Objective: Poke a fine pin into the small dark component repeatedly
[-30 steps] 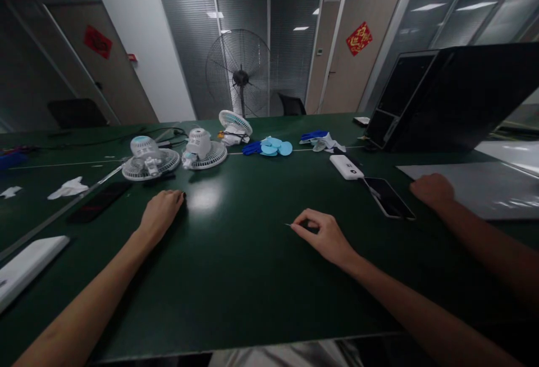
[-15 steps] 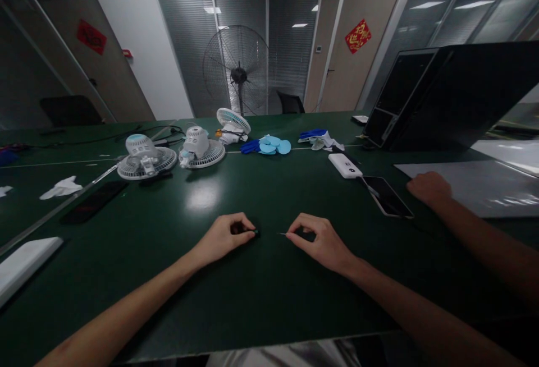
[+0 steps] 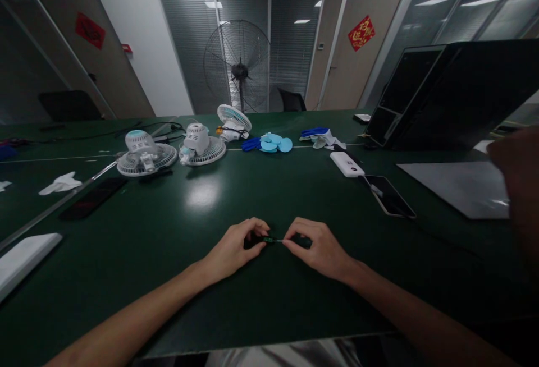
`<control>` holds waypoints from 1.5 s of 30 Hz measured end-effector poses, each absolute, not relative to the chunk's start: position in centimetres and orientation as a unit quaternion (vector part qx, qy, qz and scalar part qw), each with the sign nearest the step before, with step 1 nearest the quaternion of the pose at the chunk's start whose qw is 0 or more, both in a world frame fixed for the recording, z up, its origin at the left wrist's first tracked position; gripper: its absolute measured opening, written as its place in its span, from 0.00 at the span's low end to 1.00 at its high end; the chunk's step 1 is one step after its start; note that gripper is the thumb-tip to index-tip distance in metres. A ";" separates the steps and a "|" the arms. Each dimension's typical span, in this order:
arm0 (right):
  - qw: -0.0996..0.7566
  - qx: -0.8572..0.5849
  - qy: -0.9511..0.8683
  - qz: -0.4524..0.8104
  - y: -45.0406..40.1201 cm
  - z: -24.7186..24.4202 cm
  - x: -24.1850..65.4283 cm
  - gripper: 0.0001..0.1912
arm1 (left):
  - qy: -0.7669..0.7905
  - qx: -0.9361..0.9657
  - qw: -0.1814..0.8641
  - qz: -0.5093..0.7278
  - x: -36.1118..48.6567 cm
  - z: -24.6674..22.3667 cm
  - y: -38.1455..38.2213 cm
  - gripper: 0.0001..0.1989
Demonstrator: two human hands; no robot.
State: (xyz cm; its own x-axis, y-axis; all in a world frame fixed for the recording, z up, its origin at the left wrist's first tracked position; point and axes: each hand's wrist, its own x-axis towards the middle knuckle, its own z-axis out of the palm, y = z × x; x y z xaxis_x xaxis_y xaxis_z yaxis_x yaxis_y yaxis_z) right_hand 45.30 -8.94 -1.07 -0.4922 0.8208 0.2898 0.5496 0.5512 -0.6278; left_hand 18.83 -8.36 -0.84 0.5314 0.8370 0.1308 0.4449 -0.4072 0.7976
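My left hand (image 3: 233, 249) is low over the green table, thumb and fingers closed on a small dark piece with green on it (image 3: 268, 239), possibly a tiny circuit board. Facing it, my right hand (image 3: 320, 248) pinches a thin, pale, pin-like piece (image 3: 278, 241). The pin's tip meets the end of the green piece, or comes very close to it; I cannot tell if it goes in. Fingertips hide much of both parts.
Small white fans (image 3: 197, 145) stand at the back left, beside light-blue fan blades (image 3: 275, 142) and gloves (image 3: 322, 138). A white power bank (image 3: 346, 164) and a phone (image 3: 389, 196) lie to the right. Another person's blurred arm (image 3: 520, 182) reaches in at the right edge.
My hands have come together, the left moving right, so the gap between the green piece and the pin has closed. The other person's hand has lifted from the grey sheet and moved right.
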 end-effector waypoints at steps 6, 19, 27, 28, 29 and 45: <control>0.287 -0.406 -0.836 0.233 -8.9 -0.8 44.4 0.01 | 0.402 0.790 0.383 0.261 19.0 -0.6 -8.5 0.14; 0.342 -0.455 -0.781 0.259 -7.8 -0.7 44.4 0.07 | 0.403 0.796 0.377 0.248 18.8 -0.8 -8.4 0.18; 0.339 -0.469 -0.781 0.236 -8.0 -0.7 44.9 0.07 | 0.396 0.851 0.267 0.217 16.4 -0.3 -7.1 0.14; 0.340 -0.467 -0.780 0.240 -8.1 -0.6 45.0 0.07 | 0.403 0.861 0.236 0.202 15.2 -0.2 -6.3 0.13; 0.342 -0.465 -0.779 0.244 -8.1 -0.6 45.0 0.07 | 0.419 0.865 0.202 0.185 13.9 -0.1 -5.4 0.13; 0.339 -0.455 -0.783 0.254 -8.0 -0.7 45.1 0.08 | 0.676 0.708 -0.063 0.196 3.9 0.3 -0.6 0.21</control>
State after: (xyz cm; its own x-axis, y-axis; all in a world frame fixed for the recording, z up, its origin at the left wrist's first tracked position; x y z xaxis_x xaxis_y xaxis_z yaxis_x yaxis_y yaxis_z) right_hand 45.12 -8.01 -0.71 -0.3559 0.8852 0.2996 0.5401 0.4565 -0.7070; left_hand 3.89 -0.57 0.33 0.0101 0.9321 0.3621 0.9814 -0.0787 0.1752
